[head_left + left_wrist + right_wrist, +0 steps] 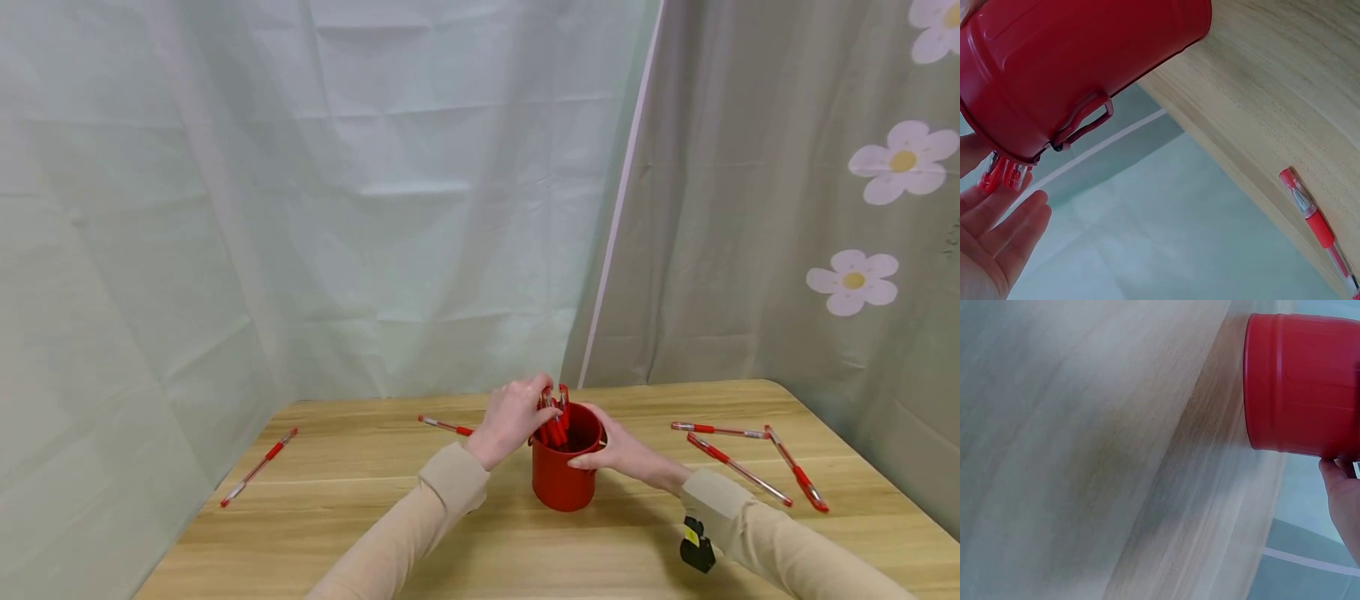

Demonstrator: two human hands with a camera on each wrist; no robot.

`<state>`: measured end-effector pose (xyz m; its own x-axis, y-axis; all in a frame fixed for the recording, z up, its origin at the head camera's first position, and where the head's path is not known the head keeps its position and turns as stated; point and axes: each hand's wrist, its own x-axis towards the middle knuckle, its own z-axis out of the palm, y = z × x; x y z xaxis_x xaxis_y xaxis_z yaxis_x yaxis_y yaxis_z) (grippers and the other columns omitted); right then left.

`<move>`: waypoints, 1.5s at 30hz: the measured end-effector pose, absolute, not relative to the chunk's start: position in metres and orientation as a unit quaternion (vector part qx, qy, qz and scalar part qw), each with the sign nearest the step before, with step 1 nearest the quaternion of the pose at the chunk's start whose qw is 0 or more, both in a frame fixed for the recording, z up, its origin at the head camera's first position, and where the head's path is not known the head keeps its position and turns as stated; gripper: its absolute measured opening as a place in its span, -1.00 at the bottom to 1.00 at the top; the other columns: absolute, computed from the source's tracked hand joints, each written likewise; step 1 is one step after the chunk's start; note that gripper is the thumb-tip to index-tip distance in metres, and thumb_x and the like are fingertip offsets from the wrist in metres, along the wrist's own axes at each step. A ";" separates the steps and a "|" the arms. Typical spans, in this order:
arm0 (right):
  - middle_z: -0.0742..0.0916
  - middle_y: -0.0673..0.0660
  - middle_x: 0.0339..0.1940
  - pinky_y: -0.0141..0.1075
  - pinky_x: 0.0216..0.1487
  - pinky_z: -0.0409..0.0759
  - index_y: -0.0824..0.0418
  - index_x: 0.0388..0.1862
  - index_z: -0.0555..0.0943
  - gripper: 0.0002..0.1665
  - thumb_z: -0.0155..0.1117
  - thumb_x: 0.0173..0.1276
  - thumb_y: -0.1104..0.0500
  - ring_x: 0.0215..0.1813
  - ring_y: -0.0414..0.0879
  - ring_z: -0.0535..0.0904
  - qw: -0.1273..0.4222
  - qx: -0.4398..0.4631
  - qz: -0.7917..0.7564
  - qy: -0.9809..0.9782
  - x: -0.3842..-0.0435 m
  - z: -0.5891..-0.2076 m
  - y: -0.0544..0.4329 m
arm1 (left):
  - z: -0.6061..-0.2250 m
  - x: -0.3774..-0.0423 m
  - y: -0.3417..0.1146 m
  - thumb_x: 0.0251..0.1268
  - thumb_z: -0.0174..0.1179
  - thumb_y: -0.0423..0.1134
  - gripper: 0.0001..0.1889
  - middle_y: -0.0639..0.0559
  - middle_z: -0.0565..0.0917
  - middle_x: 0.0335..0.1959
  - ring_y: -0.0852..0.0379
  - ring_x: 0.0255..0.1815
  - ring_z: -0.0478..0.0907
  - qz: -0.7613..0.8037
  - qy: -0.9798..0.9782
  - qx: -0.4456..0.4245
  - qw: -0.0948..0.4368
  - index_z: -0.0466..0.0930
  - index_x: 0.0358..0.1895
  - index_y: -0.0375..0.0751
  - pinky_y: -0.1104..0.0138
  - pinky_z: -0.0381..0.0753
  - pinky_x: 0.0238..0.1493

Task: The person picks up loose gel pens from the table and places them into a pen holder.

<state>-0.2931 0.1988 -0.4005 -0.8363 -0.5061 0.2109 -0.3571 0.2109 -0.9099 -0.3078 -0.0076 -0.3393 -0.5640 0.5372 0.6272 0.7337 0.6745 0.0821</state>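
A red metal bucket (564,483) with small side handles stands on the table, a cluster of red gel pens (555,427) leaning inside it. My left hand (513,419) reaches over the rim and pinches the pen tops between thumb and fingers. In the left wrist view, clear pen ends (1015,175) poke past the rim between the thumb and the spread fingers of the left hand (999,240). My right hand (621,448) grips the bucket's right side, thumb across the front. The right wrist view has the fingers (1342,487) against the bucket wall (1310,387).
One red pen (258,468) lies at the table's left edge, another pen (442,424) behind my left forearm. To the right lie three more: a rear pen (720,430), a slanted pen (738,469) and an outer pen (797,468). A curtain (420,208) hangs behind the wooden table (337,517).
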 end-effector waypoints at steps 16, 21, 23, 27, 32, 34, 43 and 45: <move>0.40 0.16 0.18 -0.10 -0.04 0.42 0.10 0.32 0.12 -0.12 0.38 0.08 0.18 0.16 0.08 0.29 0.089 -0.251 -0.594 0.759 -0.288 -0.395 0.199 | -0.341 -0.307 -0.006 -0.02 0.37 -0.16 -0.67 0.02 0.60 -0.39 0.14 -0.41 0.51 -0.147 -0.872 -0.368 0.288 0.52 -0.22 -0.22 0.41 0.50 -0.51; 0.41 0.15 0.18 -0.11 -0.03 0.42 0.12 0.31 0.13 -0.12 0.40 0.06 0.17 0.16 0.07 0.29 0.095 -0.252 -0.583 0.766 -0.290 -0.392 0.201 | -0.340 -0.307 -0.006 -0.02 0.37 -0.16 -0.67 0.02 0.59 -0.38 0.14 -0.41 0.50 -0.144 -0.872 -0.369 0.286 0.51 -0.22 -0.21 0.42 0.50 -0.50; 0.41 0.15 0.18 -0.10 -0.01 0.41 0.13 0.31 0.13 -0.11 0.40 0.06 0.17 0.17 0.06 0.29 0.097 -0.257 -0.578 0.768 -0.291 -0.391 0.202 | -0.341 -0.307 -0.006 -0.02 0.37 -0.15 -0.67 0.02 0.59 -0.38 0.14 -0.41 0.50 -0.142 -0.874 -0.368 0.285 0.51 -0.21 -0.20 0.42 0.50 -0.50; 0.40 0.14 0.18 -0.11 0.01 0.39 0.12 0.32 0.13 -0.12 0.38 0.08 0.19 0.17 0.05 0.29 0.107 -0.265 -0.570 0.770 -0.293 -0.390 0.203 | -0.341 -0.306 -0.007 0.00 0.36 -0.14 -0.67 0.02 0.59 -0.37 0.14 -0.39 0.49 -0.140 -0.877 -0.363 0.281 0.52 -0.20 -0.19 0.40 0.51 -0.49; 0.40 0.14 0.19 -0.10 0.01 0.38 0.12 0.34 0.11 -0.10 0.38 0.09 0.20 0.17 0.06 0.30 0.114 -0.271 -0.569 0.768 -0.294 -0.390 0.202 | -0.342 -0.307 -0.007 0.00 0.35 -0.12 -0.67 0.03 0.59 -0.36 0.13 -0.38 0.49 -0.139 -0.881 -0.359 0.276 0.53 -0.19 -0.18 0.38 0.51 -0.48; 0.40 0.14 0.19 -0.09 0.01 0.38 0.13 0.35 0.11 -0.09 0.38 0.08 0.21 0.17 0.06 0.30 0.114 -0.272 -0.569 0.767 -0.294 -0.390 0.202 | -0.343 -0.307 -0.007 0.00 0.35 -0.10 -0.67 0.04 0.59 -0.36 0.14 -0.39 0.49 -0.139 -0.881 -0.358 0.275 0.54 -0.20 -0.18 0.38 0.51 -0.47; 0.41 0.15 0.18 -0.11 0.01 0.38 0.15 0.33 0.13 -0.12 0.37 0.09 0.19 0.17 0.05 0.30 0.113 -0.275 -0.569 0.767 -0.293 -0.390 0.202 | -0.343 -0.307 -0.008 0.01 0.35 -0.09 -0.66 0.04 0.59 -0.35 0.14 -0.38 0.50 -0.140 -0.885 -0.357 0.265 0.54 -0.19 -0.17 0.39 0.50 -0.48; 0.41 0.15 0.18 -0.11 0.01 0.38 0.15 0.33 0.14 -0.12 0.38 0.08 0.19 0.17 0.06 0.30 0.111 -0.276 -0.568 0.768 -0.293 -0.390 0.202 | -0.342 -0.307 -0.008 0.02 0.34 -0.09 -0.66 0.04 0.58 -0.35 0.15 -0.39 0.50 -0.145 -0.884 -0.358 0.263 0.53 -0.18 -0.18 0.40 0.50 -0.50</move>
<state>-0.2930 0.2017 -0.3896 -0.8229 -0.5500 0.1425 -0.2974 0.2033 -0.9329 -0.3072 -0.0085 -0.3419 -0.6045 0.5567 0.5698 0.7098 0.7011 0.0681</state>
